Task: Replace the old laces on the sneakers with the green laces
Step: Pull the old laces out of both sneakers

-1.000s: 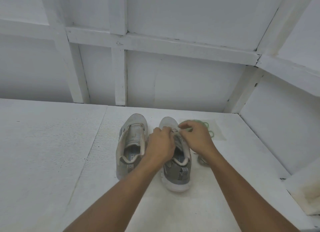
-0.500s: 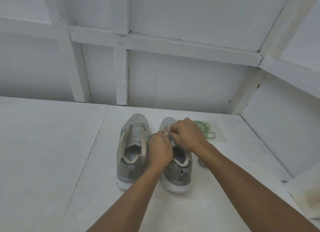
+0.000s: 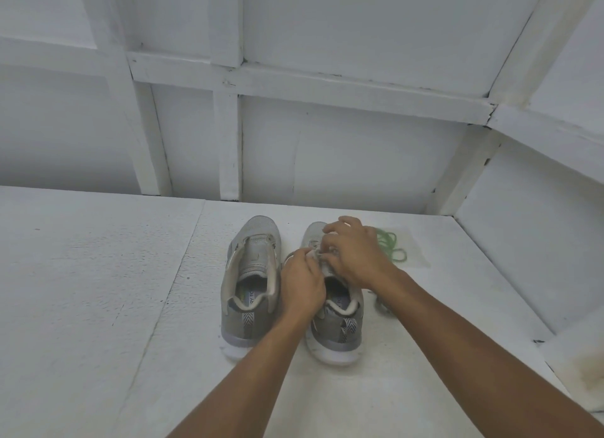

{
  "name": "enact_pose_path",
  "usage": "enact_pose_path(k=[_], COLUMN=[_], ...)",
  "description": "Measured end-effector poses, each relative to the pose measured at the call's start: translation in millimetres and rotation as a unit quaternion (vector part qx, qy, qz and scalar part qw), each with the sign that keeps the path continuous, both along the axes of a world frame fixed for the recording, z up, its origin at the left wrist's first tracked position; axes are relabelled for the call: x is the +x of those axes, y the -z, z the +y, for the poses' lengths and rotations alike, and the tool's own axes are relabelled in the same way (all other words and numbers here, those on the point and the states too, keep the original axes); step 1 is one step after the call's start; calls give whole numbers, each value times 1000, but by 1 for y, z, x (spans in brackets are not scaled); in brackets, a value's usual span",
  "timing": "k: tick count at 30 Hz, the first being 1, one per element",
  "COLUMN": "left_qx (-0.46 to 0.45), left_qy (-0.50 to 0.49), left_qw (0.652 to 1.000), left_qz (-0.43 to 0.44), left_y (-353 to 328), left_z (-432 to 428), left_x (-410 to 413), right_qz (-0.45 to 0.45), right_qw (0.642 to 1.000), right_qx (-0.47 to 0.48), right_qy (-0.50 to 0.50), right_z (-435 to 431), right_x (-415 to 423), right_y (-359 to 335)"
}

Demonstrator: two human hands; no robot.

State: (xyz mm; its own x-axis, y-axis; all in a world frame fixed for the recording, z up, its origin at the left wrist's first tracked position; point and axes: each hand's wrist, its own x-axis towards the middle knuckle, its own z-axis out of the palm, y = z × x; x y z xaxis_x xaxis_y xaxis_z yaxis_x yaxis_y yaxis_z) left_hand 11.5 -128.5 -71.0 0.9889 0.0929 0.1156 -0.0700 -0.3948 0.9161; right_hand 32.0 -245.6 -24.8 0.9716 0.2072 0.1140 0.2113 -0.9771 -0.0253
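Pinching with curled fingers, our left hand (image 3: 302,284) and right hand (image 3: 356,257) grip the pale old lace (image 3: 317,254) over the tongue of the right sneaker (image 3: 338,328). We count two grey mesh sneakers with white soles; the left sneaker (image 3: 251,284) stands just beside it, laceless. One loose coil of thin green laces (image 3: 390,244) lies near its toe, to the right.

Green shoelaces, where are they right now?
In the head view, the coiled green shoelaces lie on the white tabletop, right of the grey right-hand sneaker, just beyond the right hand.
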Motion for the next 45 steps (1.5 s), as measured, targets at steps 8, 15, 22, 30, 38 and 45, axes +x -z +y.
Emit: enact_pose_path(k=[8, 15, 22, 30, 38, 45], left_qx=[5, 10, 4, 5, 8, 1], left_qy=[-4, -13, -11, -8, -9, -8], left_qw=[1000, 1000, 1000, 1000, 1000, 1000], left_qz=[5, -1, 2, 4, 7, 1], left_y=[0, 0, 2, 2, 2, 5], left_z=[0, -2, -2, -1, -1, -2], left_x=[0, 0, 1, 1, 0, 2], right_qz=[-170, 2, -53, -118, -195, -221], right_qw=[965, 998, 997, 966, 929, 914], right_qx=[81, 58, 48, 205, 254, 270], right_qy=[183, 15, 5, 109, 183, 207], right_z=[-45, -10, -6, -51, -73, -82], right_x=[10, -1, 1, 14, 18, 19], right_y=[-32, -8, -6, -35, -48, -51])
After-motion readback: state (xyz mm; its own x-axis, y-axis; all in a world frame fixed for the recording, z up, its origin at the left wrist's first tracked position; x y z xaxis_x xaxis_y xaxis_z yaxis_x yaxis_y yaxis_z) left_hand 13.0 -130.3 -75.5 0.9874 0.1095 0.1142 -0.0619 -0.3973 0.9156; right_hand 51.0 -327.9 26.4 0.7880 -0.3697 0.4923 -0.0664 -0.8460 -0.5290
